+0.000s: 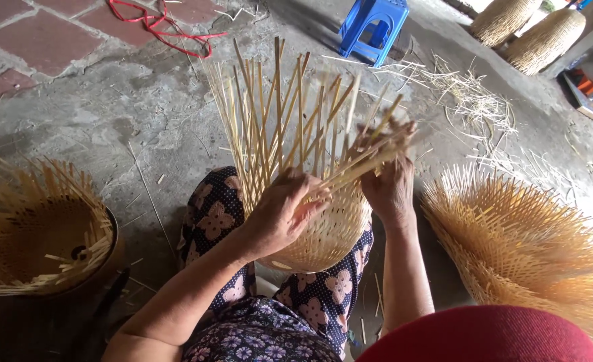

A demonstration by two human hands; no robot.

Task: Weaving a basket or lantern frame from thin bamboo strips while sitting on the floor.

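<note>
- On the lap, resting against the flower-print trousers [219, 214], sits the half-woven bamboo basket [323, 231], its woven bowl toward the body and its loose upright strips [270, 114] fanning away from it.
- At the near left rim of that basket the left hand [280, 214] is closed around the woven wall and the base of a few strips, steadying the piece.
- At the basket's right rim the right hand [389, 184] is closed on a bundle of strips, bending them across toward the left hand; the tips are blurred, so exactly how many it pinches cannot be told.
- Judged from this, the bend goes best with the left hand pressing right where the strips leave the weave, so they fold over rather than split, and with the bundle kept flat and even.
- Right of the basket, just beside the right forearm, a finished-looking bristly basket [518, 241] crowds that side; the elbow has little room there.
- Left of the basket, well apart, another open basket [38, 228] lies on the concrete floor [129, 114], with bare floor between.
- Beyond the basket's strip tips lie scattered bamboo offcuts [471, 100], a blue plastic stool [375, 23] and a red cord [159, 23], all out of reach of the swinging strips.
</note>
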